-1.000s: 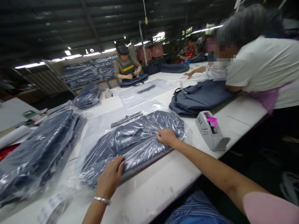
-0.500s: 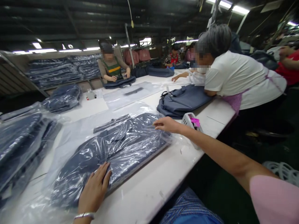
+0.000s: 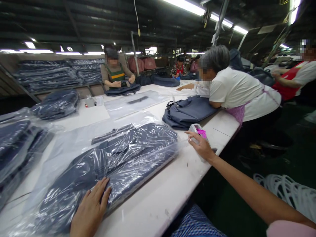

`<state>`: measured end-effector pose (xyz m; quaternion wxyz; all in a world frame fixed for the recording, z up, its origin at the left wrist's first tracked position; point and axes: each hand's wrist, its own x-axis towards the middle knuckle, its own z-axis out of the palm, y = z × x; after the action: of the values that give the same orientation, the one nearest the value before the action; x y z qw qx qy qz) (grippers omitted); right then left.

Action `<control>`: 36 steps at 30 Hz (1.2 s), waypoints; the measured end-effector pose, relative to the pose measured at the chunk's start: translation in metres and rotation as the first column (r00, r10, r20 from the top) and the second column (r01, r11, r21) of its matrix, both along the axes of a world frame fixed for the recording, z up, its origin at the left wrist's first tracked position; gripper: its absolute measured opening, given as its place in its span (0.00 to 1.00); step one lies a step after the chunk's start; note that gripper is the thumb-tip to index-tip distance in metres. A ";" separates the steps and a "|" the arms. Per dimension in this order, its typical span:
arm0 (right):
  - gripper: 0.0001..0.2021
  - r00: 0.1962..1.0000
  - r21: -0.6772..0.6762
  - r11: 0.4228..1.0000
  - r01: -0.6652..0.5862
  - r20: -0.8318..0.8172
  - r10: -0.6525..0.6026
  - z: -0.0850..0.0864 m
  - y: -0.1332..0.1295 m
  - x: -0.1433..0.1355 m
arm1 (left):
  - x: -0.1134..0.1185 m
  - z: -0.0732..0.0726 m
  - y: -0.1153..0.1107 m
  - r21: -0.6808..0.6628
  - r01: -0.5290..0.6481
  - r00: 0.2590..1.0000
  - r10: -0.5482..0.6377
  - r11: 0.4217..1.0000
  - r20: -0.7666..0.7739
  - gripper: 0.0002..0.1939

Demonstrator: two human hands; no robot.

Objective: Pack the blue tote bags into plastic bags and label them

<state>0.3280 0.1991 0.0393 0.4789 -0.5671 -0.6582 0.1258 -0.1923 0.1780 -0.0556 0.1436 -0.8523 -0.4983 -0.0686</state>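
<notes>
A dark blue bag in a shiny clear plastic bag (image 3: 138,158) lies flat on the white table in front of me. My left hand (image 3: 92,205) rests on its near part, palm down, fingers stretched out. To the right, my right hand (image 3: 201,146) is beyond the far end of the wrapped bag, fingers apart, the index finger pointing forward. Close by that hand stands a pale tape dispenser (image 3: 194,127) with a bright pink piece on it, partly hidden by the hand. Clear plastic film runs from the wrapped bag towards my right hand; whether the fingers touch it is unclear.
An unwrapped blue bag (image 3: 190,110) lies beyond the dispenser, where a person in a white shirt (image 3: 237,89) leans over the table. Wrapped bags (image 3: 17,154) are stacked at left. Across the table another person (image 3: 116,74) handles a dark bag. Clear sheets (image 3: 138,102) cover the table's middle.
My right hand has moved off the wrapped bag's far end, rightwards to the dispenser. My left hand stays on the wrapped bag. The view has turned slightly right.
</notes>
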 end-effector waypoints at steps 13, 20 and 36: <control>0.22 0.924 -0.245 0.898 0.364 -0.025 -0.381 -0.054 0.090 0.004 | -0.006 -0.004 -0.002 -0.023 -0.020 0.996 0.021 1.000 0.083 0.26; 0.18 0.919 -0.316 0.863 0.395 0.147 -0.366 -0.075 0.107 -0.003 | -0.007 -0.011 -0.004 0.012 0.003 0.998 -0.004 1.000 0.059 0.26; 0.33 0.642 -0.005 0.877 -0.481 0.679 0.356 -0.050 0.016 -0.078 | 0.003 0.001 -0.001 -0.038 -0.063 0.993 0.067 0.997 0.100 0.24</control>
<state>0.2500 0.2156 -0.0109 0.2198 -0.3608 -0.9057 -0.0342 -0.1889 0.1765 -0.0547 0.1053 -0.8333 -0.5336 -0.0984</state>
